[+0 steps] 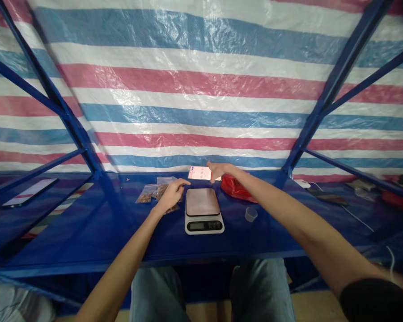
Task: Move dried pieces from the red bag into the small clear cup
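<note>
Scale (pixel 204 210) sits bare mid-table. Left hand (pixel 170 193), just left of it, has fingers curled loosely on the snack bags (pixel 156 190); right hand (pixel 218 170), behind it, taps the phone (pixel 200 173). I'd guess setup; next needs a bag lifted.

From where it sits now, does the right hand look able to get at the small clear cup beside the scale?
Probably yes. The right hand is at the phone farther back; the clear cup stands alone on the blue table, right of the scale, under that forearm, nothing covering it.
</note>
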{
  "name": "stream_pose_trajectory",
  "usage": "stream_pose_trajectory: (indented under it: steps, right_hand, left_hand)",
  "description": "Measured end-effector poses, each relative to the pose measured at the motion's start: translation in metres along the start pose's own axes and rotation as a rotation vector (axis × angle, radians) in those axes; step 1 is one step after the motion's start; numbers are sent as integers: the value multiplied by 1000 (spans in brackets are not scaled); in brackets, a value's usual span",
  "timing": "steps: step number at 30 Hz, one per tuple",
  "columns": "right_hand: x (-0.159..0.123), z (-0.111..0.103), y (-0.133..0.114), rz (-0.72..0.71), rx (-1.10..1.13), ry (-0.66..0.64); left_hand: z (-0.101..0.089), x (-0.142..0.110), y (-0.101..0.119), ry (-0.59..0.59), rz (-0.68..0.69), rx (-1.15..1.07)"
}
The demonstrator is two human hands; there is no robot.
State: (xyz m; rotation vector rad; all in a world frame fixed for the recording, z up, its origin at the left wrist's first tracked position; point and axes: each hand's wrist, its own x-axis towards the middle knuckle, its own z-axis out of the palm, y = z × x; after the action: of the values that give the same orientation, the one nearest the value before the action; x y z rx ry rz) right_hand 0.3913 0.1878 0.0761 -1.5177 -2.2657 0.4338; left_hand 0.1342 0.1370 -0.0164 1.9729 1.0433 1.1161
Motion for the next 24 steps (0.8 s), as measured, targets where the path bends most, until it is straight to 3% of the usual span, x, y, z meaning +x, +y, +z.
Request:
stream_pose_trajectory:
  steps: [5,10,15,20,24]
  right_hand:
    - [19,13,2,114,46,-332]
    - [25,18,11,174,99,-538]
    - [22,20,21,146,153,-568]
    - [26,24,24,54,136,-567]
    - [22,30,21,2,97,-440]
  left_hand:
    - [-13,3,-21,-123,53,320]
    - [-16,-1,-36,-179,80,547]
    - [-26,-1,-45,-175,53,713]
    - [-33,-1,-39,-123,67,816]
    - [-29,-2,-25,-70,119,848]
